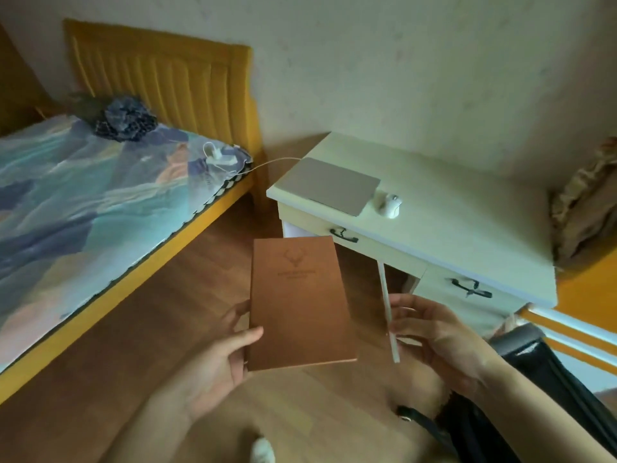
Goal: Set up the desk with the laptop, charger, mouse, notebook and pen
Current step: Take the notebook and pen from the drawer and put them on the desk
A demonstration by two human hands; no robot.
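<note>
The desk is already carrying the closed laptop and the mouse. My left hand is gripping the brown notebook by its left edge; it seems stiff and light. My right hand is pinching the thin white pen, probably slippery.

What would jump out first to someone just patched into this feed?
The brown notebook fills the centre foreground, held in the left hand above the wooden floor, while the right hand grips a white pen beside it. Behind them, the closed laptop and white mouse already sit on the pale desk. The laptop's cable runs left to the charger lying on the bed.
</note>
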